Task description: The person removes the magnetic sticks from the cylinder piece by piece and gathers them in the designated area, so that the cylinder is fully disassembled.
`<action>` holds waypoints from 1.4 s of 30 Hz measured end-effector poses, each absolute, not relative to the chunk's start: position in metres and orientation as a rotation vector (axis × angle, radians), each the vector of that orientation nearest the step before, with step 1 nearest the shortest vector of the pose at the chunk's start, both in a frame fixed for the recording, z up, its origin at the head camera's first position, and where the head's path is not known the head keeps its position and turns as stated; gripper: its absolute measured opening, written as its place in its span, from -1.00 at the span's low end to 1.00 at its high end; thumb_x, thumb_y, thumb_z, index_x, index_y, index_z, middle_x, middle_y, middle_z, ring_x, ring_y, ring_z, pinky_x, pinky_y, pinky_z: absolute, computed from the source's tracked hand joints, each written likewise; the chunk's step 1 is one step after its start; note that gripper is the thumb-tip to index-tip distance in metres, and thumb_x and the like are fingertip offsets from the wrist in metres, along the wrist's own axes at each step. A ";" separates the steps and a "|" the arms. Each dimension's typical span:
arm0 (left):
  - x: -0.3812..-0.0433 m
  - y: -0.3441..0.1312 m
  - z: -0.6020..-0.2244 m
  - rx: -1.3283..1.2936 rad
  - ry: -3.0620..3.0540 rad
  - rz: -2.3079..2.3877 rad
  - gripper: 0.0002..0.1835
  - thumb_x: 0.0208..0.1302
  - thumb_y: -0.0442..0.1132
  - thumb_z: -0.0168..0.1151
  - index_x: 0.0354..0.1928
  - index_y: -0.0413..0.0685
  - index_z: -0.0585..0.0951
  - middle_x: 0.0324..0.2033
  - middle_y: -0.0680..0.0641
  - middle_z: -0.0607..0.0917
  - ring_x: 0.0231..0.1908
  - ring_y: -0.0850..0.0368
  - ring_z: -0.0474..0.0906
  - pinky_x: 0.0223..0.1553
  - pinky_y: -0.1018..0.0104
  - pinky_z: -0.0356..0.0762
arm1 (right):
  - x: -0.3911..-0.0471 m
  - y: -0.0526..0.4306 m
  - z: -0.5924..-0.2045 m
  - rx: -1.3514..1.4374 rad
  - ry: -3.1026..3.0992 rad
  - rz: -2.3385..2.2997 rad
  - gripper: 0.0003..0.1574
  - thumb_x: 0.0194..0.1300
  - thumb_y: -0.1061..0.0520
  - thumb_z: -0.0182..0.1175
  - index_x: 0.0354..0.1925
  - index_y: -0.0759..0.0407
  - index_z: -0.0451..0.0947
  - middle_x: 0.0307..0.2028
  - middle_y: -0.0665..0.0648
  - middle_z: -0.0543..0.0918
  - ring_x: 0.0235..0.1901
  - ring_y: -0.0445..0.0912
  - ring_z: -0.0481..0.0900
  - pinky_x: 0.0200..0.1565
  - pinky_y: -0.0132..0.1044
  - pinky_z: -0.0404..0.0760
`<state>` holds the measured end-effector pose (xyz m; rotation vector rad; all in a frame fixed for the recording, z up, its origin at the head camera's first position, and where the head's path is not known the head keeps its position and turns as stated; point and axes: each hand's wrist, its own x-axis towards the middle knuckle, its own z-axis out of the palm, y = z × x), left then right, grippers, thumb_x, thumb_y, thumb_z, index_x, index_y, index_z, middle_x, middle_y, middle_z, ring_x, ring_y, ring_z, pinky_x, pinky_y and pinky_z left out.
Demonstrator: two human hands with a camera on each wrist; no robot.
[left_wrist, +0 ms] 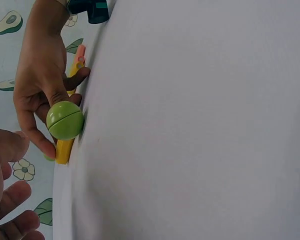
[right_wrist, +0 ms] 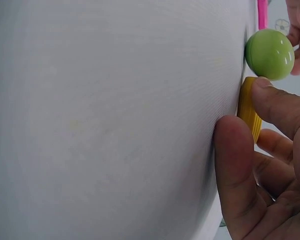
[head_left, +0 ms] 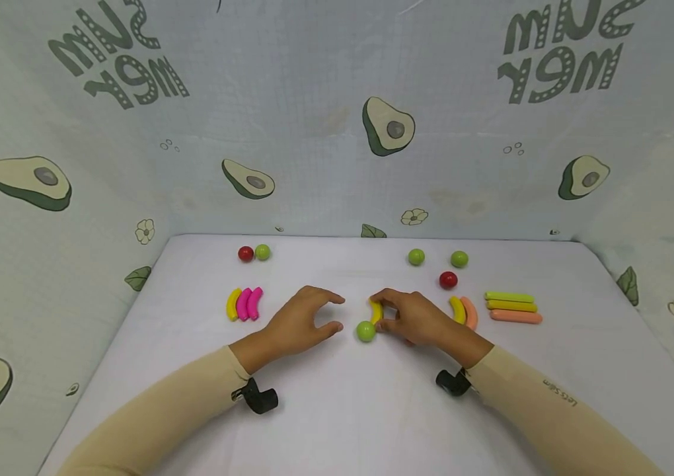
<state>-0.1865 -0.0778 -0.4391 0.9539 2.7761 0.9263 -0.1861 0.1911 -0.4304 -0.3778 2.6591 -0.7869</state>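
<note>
My right hand [head_left: 417,318] pinches a short yellow curved piece [head_left: 376,312] by its ends, between thumb and fingers, at the middle of the table. A glossy green ball [head_left: 365,331] sits at the near end of that piece; a seam line runs round it in the left wrist view. To the left, my left hand [head_left: 300,321] holds nothing, its thumb and fingers spread apart toward the ball. In the right wrist view the yellow piece [right_wrist: 248,102] shows ridged sides, with the thumb tip on its end beside the green ball [right_wrist: 270,54].
Left on the white table [head_left: 337,410] lie a yellow curved piece [head_left: 232,305] and two pink ones [head_left: 248,305], below a red ball [head_left: 246,254] and a green ball. At right are yellow and orange curved pieces [head_left: 468,313], straight sticks [head_left: 512,307], a red ball [head_left: 448,280] and two green balls.
</note>
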 end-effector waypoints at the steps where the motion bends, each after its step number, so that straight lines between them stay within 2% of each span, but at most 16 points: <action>1: -0.186 -0.076 -0.440 0.965 2.769 0.924 -0.50 0.31 -0.05 0.45 0.25 0.02 0.61 0.15 0.08 0.65 0.26 0.08 0.43 0.29 0.15 0.42 | -0.186 0.191 -0.431 -0.382 2.659 -0.788 -0.29 0.27 0.02 0.47 0.34 -0.03 0.48 0.28 0.16 0.57 -0.76 -0.07 0.47 -0.57 -0.24 0.54; 13: -0.181 -0.055 -0.444 1.005 2.701 0.865 -0.52 0.32 -0.09 0.45 0.25 0.03 0.62 0.11 0.10 0.68 0.20 0.11 0.47 0.25 0.23 0.45 | -0.188 0.194 -0.432 -0.448 2.674 -0.785 -0.30 0.28 0.01 0.46 0.33 0.01 0.48 0.25 0.16 0.60 -0.77 -0.10 0.45 -0.59 -0.28 0.51; 22: -0.178 -0.044 -0.453 1.030 2.668 0.861 -0.54 0.33 -0.09 0.43 0.24 0.09 0.62 0.07 0.18 0.69 0.15 0.16 0.49 0.20 0.28 0.46 | -0.188 0.195 -0.433 -0.445 2.685 -0.775 -0.31 0.28 0.01 0.46 0.32 0.00 0.49 0.26 0.18 0.59 -0.75 -0.09 0.44 -0.50 -0.25 0.52; 24: -0.178 -0.042 -0.454 1.033 2.668 0.853 -0.55 0.33 -0.10 0.43 0.24 0.10 0.63 0.05 0.18 0.69 0.14 0.16 0.49 0.19 0.29 0.46 | -0.188 0.195 -0.434 -0.458 2.700 -0.753 -0.31 0.28 0.00 0.46 0.32 0.00 0.50 0.25 0.18 0.60 -0.65 -0.10 0.47 -0.39 -0.23 0.56; 29: -0.177 -0.039 -0.456 1.061 2.686 0.817 -0.55 0.33 -0.10 0.44 0.23 0.09 0.64 0.04 0.19 0.69 0.11 0.18 0.49 0.17 0.33 0.46 | -0.189 0.195 -0.433 -0.482 2.734 -0.713 -0.32 0.26 0.00 0.47 0.31 0.00 0.51 0.23 0.15 0.62 -0.25 -0.09 0.54 -0.01 -0.12 0.62; 32: -0.178 -0.039 -0.457 1.079 2.702 0.791 -0.55 0.32 -0.11 0.44 0.23 0.09 0.64 0.05 0.18 0.69 0.10 0.17 0.50 0.16 0.33 0.47 | -0.189 0.194 -0.432 -0.465 2.716 -0.732 -0.31 0.26 0.01 0.48 0.31 0.00 0.51 0.24 0.16 0.61 -0.41 -0.06 0.56 -0.14 -0.12 0.62; 35: -0.178 -0.038 -0.457 1.090 2.713 0.762 -0.54 0.31 -0.12 0.45 0.23 0.09 0.64 0.04 0.19 0.70 0.09 0.17 0.49 0.14 0.33 0.47 | -0.189 0.194 -0.432 -0.464 2.714 -0.732 -0.31 0.26 0.01 0.47 0.31 0.00 0.51 0.24 0.17 0.61 -0.47 -0.09 0.51 -0.20 -0.17 0.59; 36: -0.178 -0.037 -0.457 1.093 2.715 0.754 -0.54 0.31 -0.11 0.46 0.23 0.09 0.64 0.04 0.19 0.70 0.08 0.17 0.49 0.14 0.33 0.47 | -0.189 0.194 -0.432 -0.465 2.714 -0.731 -0.31 0.26 0.00 0.47 0.31 0.00 0.51 0.24 0.17 0.61 -0.47 -0.10 0.51 -0.21 -0.18 0.59; 39: -0.180 -0.036 -0.455 1.097 2.714 0.741 -0.54 0.29 -0.12 0.47 0.22 0.08 0.65 0.02 0.19 0.70 0.07 0.18 0.49 0.13 0.33 0.48 | -0.189 0.195 -0.432 -0.479 2.726 -0.719 -0.31 0.26 0.00 0.47 0.31 0.00 0.51 0.23 0.16 0.62 -0.31 -0.11 0.52 -0.09 -0.16 0.59; 42: -0.182 -0.035 -0.454 1.086 2.710 0.728 -0.57 0.29 -0.13 0.47 0.19 0.08 0.66 -0.02 0.20 0.70 0.05 0.18 0.49 0.11 0.34 0.48 | -0.189 0.195 -0.432 -0.465 2.716 -0.732 -0.31 0.27 0.00 0.47 0.32 0.00 0.50 0.24 0.16 0.61 -0.37 -0.09 0.52 -0.14 -0.17 0.58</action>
